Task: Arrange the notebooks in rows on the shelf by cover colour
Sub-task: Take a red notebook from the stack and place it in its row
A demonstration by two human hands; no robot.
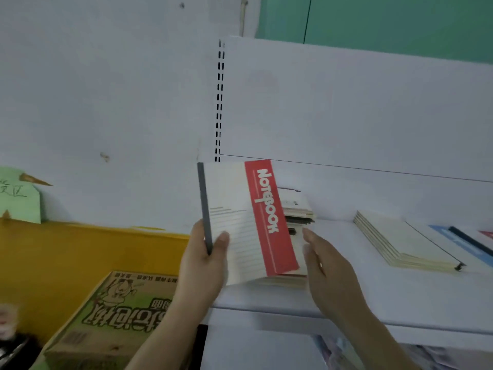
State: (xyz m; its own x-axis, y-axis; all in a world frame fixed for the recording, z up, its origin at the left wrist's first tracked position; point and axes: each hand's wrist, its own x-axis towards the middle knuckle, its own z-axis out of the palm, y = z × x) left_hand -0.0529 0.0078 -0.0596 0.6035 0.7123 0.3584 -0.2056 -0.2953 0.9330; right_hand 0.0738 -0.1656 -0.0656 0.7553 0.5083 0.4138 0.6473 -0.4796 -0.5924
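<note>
At seven o'clock sits a cardboard box (112,313). The left hand (205,263) pinches a red-banded notebook (248,222) by its spine, long axis toward twelve, over a stack (296,212). The right hand (328,268) hovers relaxed, holding nothing. At three o'clock a cream pile (400,241) lies on the shelf (346,295); sorting seems partly done.

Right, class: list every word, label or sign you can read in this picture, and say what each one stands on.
"NOTEBOOK": white letters on the red band of the notebook held in the left hand.
Green sign on the wall: handwritten characters, cut off, not readable.
Cardboard box: large printed characters, upside down and blurred, not readable.
</note>
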